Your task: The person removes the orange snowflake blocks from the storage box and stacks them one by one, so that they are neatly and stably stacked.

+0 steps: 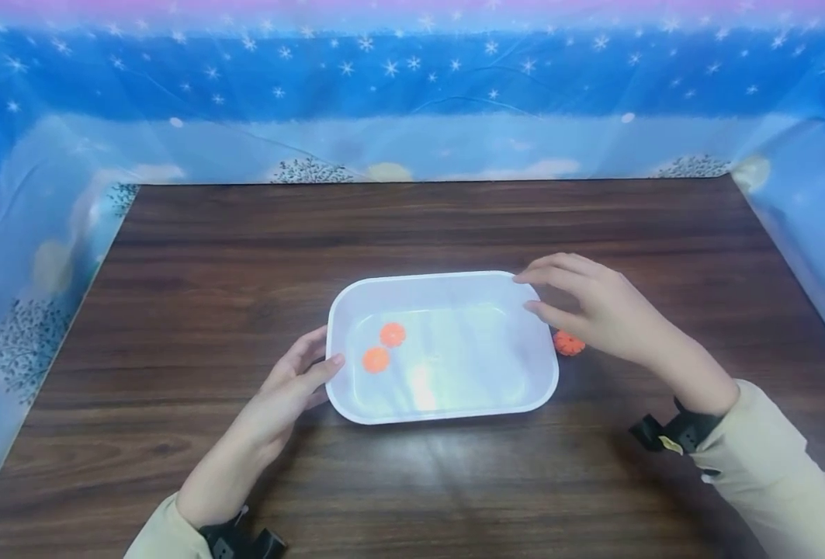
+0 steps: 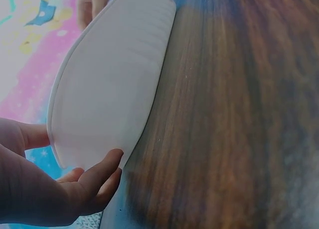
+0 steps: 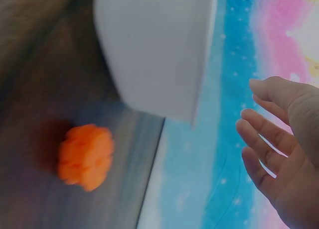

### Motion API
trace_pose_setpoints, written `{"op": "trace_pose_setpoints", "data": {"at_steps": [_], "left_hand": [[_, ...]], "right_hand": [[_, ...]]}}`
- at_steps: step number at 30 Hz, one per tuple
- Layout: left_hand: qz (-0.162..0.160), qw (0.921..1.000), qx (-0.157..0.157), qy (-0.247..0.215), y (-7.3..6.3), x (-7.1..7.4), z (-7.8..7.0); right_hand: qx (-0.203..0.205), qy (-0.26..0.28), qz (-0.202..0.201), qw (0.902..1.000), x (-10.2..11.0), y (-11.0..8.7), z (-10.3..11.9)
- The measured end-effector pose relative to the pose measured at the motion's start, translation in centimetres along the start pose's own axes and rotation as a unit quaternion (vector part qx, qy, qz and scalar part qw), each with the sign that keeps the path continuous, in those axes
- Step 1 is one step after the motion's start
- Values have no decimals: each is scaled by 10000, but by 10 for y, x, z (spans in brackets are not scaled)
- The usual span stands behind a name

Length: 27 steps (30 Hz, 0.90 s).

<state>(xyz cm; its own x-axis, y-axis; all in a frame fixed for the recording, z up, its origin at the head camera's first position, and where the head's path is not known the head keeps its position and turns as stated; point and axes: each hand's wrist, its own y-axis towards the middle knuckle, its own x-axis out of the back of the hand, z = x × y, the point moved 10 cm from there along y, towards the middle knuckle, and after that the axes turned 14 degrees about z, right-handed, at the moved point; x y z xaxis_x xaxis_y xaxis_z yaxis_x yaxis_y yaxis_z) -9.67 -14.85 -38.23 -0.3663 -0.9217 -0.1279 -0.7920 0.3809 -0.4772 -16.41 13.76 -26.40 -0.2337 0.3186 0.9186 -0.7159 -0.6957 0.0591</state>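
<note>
A white rectangular plastic tub with rounded corners sits at the middle of the table. My left hand grips its left end, thumb over the rim and fingers against the outer wall, as the left wrist view also shows. Two flat orange round pieces lie inside, toward the left. Over the tub's right rim hovers my right hand, holding nothing; its fingers are loosely bent and apart from the tub in the right wrist view. Below that hand, outside the tub, an orange lumpy, scalloped piece lies on the table.
The dark wood-grain table extends around the tub on every side. A blue and pink snowflake-patterned cloth hangs along the back and both sides. A black wrist camera sits at the right cuff, another at the left.
</note>
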Motion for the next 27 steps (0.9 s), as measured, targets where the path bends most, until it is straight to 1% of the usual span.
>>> {"op": "trace_pose_setpoints", "data": {"at_steps": [10, 15, 18, 23, 27], "left_hand": [[9, 9999, 89, 47, 3, -2, -1], [16, 10000, 67, 30, 3, -1, -2], [11, 10000, 71, 17, 2, 1, -2], [7, 10000, 64, -6, 0, 3, -2], [22, 10000, 39, -48, -1, 3, 1]], "right_hand": [[173, -124, 552, 9982, -2, 36, 22], [394, -159, 724, 9965, -4, 54, 36], [600, -209, 811, 9947, -6, 68, 47], [831, 38, 1074, 9907, -13, 90, 67], [887, 122, 1267, 9879, -25, 104, 76]]}}
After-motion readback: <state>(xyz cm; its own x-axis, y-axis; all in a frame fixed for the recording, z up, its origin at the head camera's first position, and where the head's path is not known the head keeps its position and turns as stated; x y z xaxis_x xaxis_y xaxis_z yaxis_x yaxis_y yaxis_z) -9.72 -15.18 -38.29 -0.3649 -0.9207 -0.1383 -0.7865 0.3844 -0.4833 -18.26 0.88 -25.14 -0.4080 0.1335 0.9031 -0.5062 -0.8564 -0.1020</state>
